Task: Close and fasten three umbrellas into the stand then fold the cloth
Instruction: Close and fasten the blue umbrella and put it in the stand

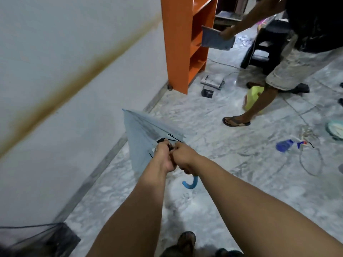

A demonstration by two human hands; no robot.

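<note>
I am gripping the umbrella [141, 134] with both hands, fingers curled tight: my right hand [182, 158] is holding the shaft just above the blue hooked handle [191, 183], and my left hand [164, 156], touching it, is pinching something dark at the ribs, likely the slider or strap. The long axis is running from my hands away and up-left toward the wall [65, 71], canopy half collapsed ahead. My left hand is sitting nearer the canopy for gathering it.
</note>
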